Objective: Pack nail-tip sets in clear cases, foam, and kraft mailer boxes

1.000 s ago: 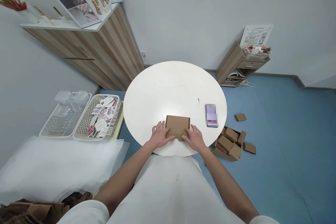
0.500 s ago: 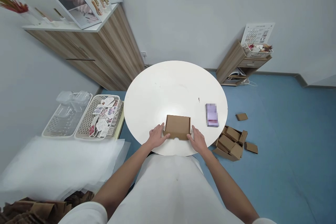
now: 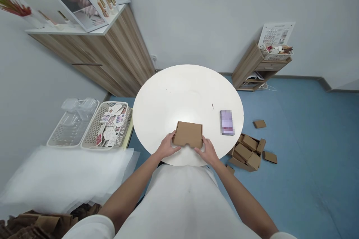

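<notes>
A closed brown cardboard box (image 3: 188, 133) is at the near side of the round white table (image 3: 185, 89), its notched front flap facing me. My left hand (image 3: 167, 146) grips the box's left front corner, fingers along the side and thumb below the front edge. At the opposite corner my right hand (image 3: 208, 151) holds it the same way. Whether the box's underside rests on the table or is lifted slightly, I cannot tell. To the right lies a purple phone-shaped thing (image 3: 227, 122), its surface blurred out.
Several brown boxes fill an open carton (image 3: 243, 165) on the blue floor at right, with loose ones beside it. At left stand a white basket of cards (image 3: 104, 121) and a basket of clear containers (image 3: 68, 129). A wooden cabinet (image 3: 123, 52) stands behind.
The box's front flap now lies flush with the lid, and the box seems tilted slightly toward me. Both hands have closed in on its sides, thumbs shifted lower.
</notes>
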A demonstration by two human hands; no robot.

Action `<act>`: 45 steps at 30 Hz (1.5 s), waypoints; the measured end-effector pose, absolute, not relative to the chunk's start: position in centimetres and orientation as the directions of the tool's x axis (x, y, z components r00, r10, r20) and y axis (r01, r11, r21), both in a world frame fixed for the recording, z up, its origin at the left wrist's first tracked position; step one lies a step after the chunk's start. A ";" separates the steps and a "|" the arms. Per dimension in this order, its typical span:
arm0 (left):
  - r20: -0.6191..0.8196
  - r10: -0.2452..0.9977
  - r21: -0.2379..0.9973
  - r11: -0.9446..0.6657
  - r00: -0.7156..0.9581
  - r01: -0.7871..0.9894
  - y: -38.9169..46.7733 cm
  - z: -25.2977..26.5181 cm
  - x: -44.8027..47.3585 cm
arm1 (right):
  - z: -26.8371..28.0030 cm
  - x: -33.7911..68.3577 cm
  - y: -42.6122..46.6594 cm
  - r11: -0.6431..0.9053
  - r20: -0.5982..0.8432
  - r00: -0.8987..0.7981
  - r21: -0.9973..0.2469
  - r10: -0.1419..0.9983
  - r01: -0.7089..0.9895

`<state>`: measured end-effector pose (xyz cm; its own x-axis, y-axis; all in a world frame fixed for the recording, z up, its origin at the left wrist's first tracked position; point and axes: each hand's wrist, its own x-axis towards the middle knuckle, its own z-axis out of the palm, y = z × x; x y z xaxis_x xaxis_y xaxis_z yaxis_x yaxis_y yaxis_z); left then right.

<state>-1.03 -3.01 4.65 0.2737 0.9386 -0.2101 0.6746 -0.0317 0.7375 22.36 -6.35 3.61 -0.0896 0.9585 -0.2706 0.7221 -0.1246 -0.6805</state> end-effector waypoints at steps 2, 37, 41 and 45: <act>-0.167 0.953 0.750 -0.043 0.252 0.660 -2.6 4.7 -1.0 | 4.3 22.7 -5.8 -0.122 -0.255 -0.093 -0.712 0.962 0.691; -0.082 0.993 0.745 0.006 0.082 0.667 2.2 5.5 -0.1 | 6.6 24.2 1.7 -0.269 -0.322 -0.035 -0.842 0.946 0.468; -0.093 0.994 0.764 0.040 0.049 0.644 2.1 6.1 0.1 | 6.7 24.4 1.9 -0.295 -0.353 -0.042 -0.837 0.935 0.462; -0.131 0.991 0.813 0.116 -0.016 0.571 2.0 6.9 0.3 | 7.0 24.5 1.9 -0.280 -0.345 -0.050 -0.831 0.937 0.481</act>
<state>0.25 2.04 6.89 -0.0156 0.9913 -0.1307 0.5710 0.1161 0.8127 24.54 1.95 7.02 -0.0501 0.9374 -0.3446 0.4805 -0.2799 -0.8311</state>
